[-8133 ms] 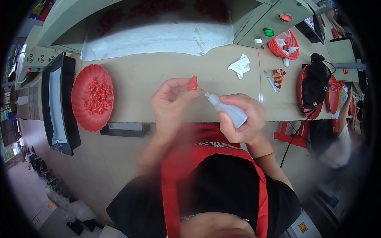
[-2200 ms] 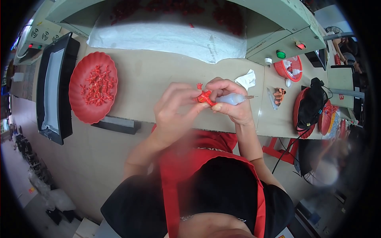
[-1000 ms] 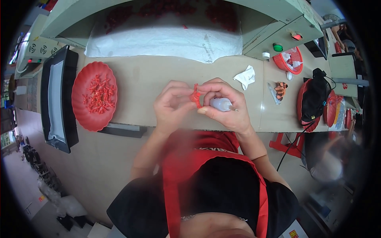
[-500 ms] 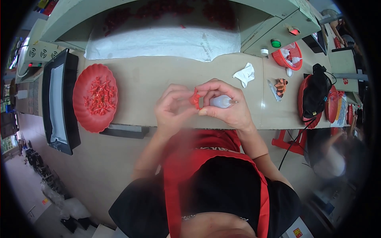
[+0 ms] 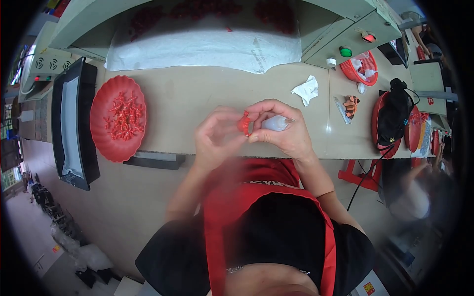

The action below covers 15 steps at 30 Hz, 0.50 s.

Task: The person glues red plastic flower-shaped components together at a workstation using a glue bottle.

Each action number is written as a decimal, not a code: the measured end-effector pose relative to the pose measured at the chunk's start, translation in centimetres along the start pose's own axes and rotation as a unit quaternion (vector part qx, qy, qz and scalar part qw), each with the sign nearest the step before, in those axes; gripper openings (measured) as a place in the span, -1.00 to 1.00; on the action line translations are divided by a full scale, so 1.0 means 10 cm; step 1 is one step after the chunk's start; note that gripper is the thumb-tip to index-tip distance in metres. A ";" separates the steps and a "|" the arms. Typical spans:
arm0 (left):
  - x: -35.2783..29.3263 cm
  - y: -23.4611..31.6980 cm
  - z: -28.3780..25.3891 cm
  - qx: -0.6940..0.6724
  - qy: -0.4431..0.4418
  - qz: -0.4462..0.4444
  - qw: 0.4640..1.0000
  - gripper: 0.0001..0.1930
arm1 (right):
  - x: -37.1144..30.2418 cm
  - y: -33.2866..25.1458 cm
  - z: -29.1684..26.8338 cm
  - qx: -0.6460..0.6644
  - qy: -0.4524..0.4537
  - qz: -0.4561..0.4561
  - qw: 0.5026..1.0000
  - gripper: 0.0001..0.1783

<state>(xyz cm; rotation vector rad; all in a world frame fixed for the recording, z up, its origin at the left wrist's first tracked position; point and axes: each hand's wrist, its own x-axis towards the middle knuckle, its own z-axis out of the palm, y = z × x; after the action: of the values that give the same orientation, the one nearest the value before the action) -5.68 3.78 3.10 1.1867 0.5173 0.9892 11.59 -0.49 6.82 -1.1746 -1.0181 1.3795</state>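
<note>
A small glossy red moulded figure point(image 5: 244, 123) is held up between my two hands, above the bench near its front edge. My right hand point(image 5: 291, 133) has its index finger and thumb tips at the figure's top and bottom. Tucked in that same palm is a whitish squeeze bottle point(image 5: 275, 123), its thin nozzle pointing right. My left hand point(image 5: 215, 135) looks hazy; its curled fingers and thumb close on the figure's left side. Many similar red figures point(image 5: 126, 116) lie heaped on a scalloped red plate point(image 5: 101, 140) to the left.
A long black tray point(image 5: 94, 163) stands left of the plate. Ahead, white cloth point(image 5: 197, 54) runs under a pale cabinet point(image 5: 340, 37) with lit buttons. On the right are a crumpled tissue point(image 5: 306, 90), a painted orange-brown piece point(image 5: 351, 106), a red basket point(image 5: 353, 74) and a black bag point(image 5: 396, 116).
My hands stay at almost the same spot with the figure and bottle. The figure has turned slightly, and the left fingers have shifted a little. The whole view has moved slightly.
</note>
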 end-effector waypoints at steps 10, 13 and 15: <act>0.00 -0.02 0.04 -0.010 -0.005 -0.035 0.999 -0.66 | -0.12 -0.06 0.08 -0.029 0.062 -0.025 0.997 -0.55; -0.04 -0.05 0.03 -0.072 0.019 -0.048 0.996 -0.65 | -0.14 -0.05 0.09 -0.066 0.042 -0.085 0.993 -0.57; -0.03 -0.09 0.02 -0.091 0.001 -0.052 0.994 -0.65 | -0.17 -0.07 0.05 -0.078 0.047 -0.090 0.992 -0.60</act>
<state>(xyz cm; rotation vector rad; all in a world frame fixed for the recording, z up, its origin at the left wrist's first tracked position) -5.32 3.33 2.26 0.9857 0.4750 0.9290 11.28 -2.08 7.83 -1.2188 -1.1512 1.1091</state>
